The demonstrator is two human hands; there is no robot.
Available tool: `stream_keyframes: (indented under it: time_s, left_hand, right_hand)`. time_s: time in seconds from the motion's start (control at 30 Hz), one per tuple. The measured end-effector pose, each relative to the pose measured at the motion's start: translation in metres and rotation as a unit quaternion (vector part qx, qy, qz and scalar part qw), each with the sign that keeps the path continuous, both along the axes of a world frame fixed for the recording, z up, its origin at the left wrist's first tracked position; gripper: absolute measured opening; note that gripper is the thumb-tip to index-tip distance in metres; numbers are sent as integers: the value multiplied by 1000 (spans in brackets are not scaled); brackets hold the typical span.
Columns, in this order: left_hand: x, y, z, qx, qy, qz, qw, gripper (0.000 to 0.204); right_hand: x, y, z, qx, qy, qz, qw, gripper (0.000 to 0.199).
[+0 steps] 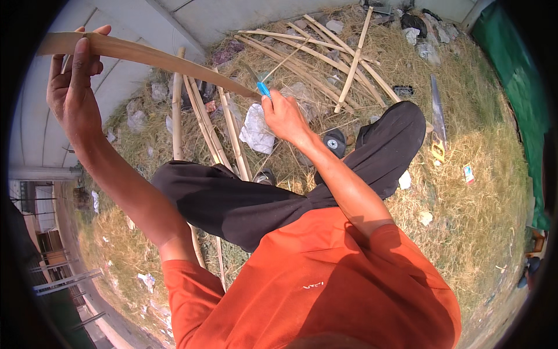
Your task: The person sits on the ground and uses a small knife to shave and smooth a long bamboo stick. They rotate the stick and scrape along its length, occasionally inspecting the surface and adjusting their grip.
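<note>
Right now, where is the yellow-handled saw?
In the head view, the saw lies on the grass at right, just beside the person's right knee.

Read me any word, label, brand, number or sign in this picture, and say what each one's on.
Nothing here is clear enough to quote.
Shirt: small white mark on the chest, too small to read.
Shoe: round pale badge, too small to read.
Packet: any print too small to read.
Strip and knife: none visible.
</note>
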State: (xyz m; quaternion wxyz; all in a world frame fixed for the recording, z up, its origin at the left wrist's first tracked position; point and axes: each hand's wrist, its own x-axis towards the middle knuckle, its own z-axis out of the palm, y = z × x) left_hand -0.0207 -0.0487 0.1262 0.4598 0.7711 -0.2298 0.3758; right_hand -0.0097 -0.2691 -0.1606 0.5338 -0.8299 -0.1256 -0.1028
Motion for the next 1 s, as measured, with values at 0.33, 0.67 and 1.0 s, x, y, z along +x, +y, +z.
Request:
stream_keyframes:
  time_s: [0.33,0.67,1.0]
  left_hand:
    - [5,9,-5,54,-29,79,995,27]
    - [8,3,-3,12,-30,33,999,25]
    - [18,0,-3,29,-31,34,999,28]
  right_hand:
    - [8,32,-53,-232,-20,-90,968,17]
    - [24,-42,-1,-33,166,35,985,33]
    - [5,11,-20,-165,58,-11,985,23]
